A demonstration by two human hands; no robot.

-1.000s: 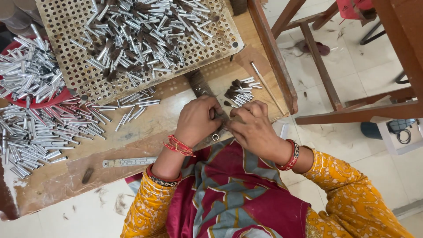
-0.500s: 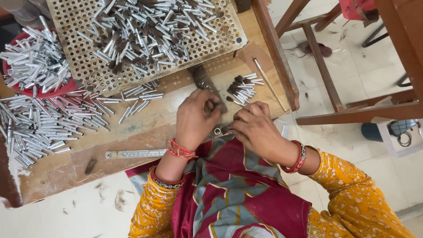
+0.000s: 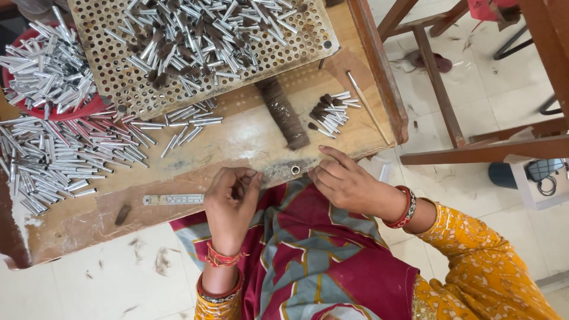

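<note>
1. At the near edge of the bench (image 3: 249, 139), both hands work close together, a short gap between them.
2. The left hand (image 3: 231, 204) is curled, thumb and fingers pinched on a small dark tuft (image 3: 238, 191); the tuft is mostly hidden, so its shape cannot be told.
3. The right hand (image 3: 347, 184) lies flat-ish at the bench edge, fingers stretched toward a small metal ring (image 3: 295, 170) just beside the fingertips. Whether it holds anything cannot be told.
4. Beyond the hands a dark brown roll (image 3: 284, 112) lies on the bench, and right of it a small heap of tubes with dark tips (image 3: 329, 112).
5. A thin stick (image 3: 367, 106) lies beside that heap, near the bench's right edge.
6. Farther back, a perforated board (image 3: 112, 80) carries many metal tubes.
7. To the left, loose tubes (image 3: 65, 154) spread over the bench, and a red bowl (image 3: 89, 108) holds more.
8. A metal ruler (image 3: 173, 199) lies left of the left hand.
</note>
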